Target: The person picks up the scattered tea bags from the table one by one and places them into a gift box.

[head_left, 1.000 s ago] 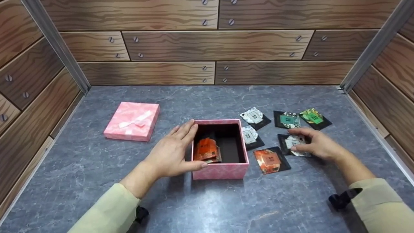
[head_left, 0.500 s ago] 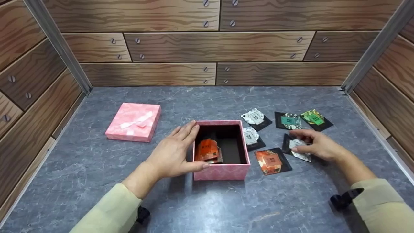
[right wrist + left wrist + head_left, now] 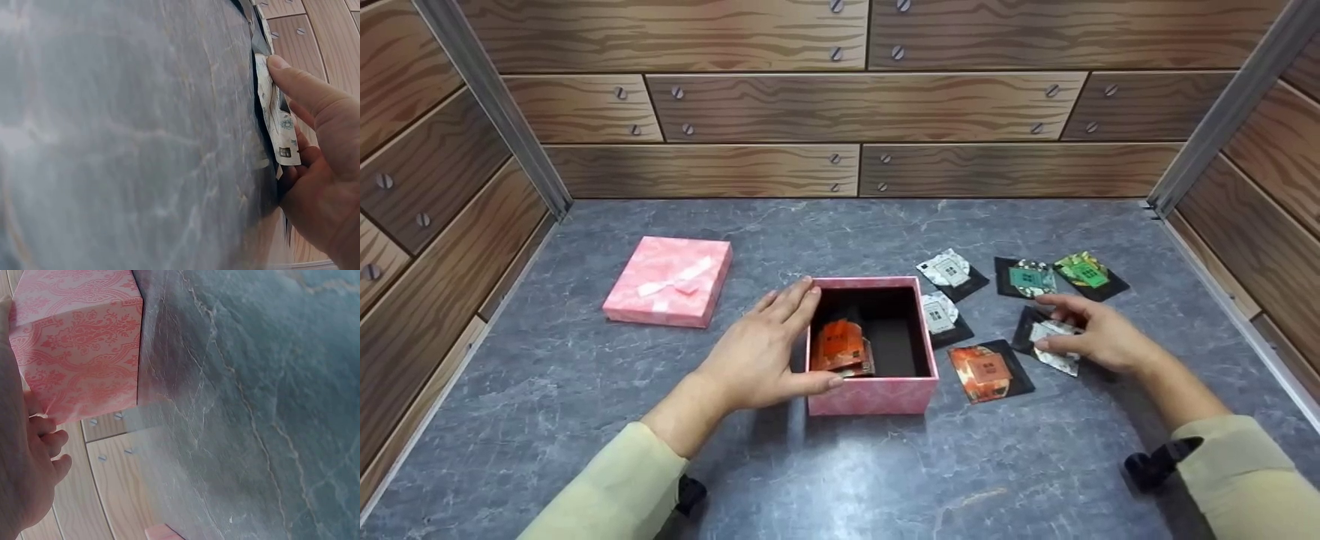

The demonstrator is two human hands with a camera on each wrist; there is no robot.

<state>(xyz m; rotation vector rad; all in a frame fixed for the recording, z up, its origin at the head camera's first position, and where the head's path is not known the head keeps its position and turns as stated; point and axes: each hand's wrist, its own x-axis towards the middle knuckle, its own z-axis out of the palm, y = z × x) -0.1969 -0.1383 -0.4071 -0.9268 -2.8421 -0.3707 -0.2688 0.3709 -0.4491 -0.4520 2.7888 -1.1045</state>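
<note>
The right hand (image 3: pixel 1108 336) has its thumb on the face of a white-patterned sachet (image 3: pixel 1061 361), its other fingers curled about the sachet's far side, so the grip is narrow and has hold of that one piece. The sachet is square, white with grey floral print on one half and plain black on the other, and sits low at the worktop (image 3: pixel 780 232); whether any of it is lifted is hard to tell. Since a second ago it has turned clockwise, its white corner now nearer the person.

The left hand (image 3: pixel 750 356) is spread wide, thumb along the near rim and fingers along the left wall of a pink box (image 3: pixel 870 399), which has kept its place. Inside, orange sachets (image 3: pixel 840 343) lean at the left.

Between box and right hand lies an orange-and-black sachet (image 3: pixel 986 371). Farther back are two more white ones (image 3: pixel 952 271), a teal one (image 3: pixel 1026 278) and a green one (image 3: pixel 1089 276). The pink lid (image 3: pixel 667 281) lies well left.
</note>
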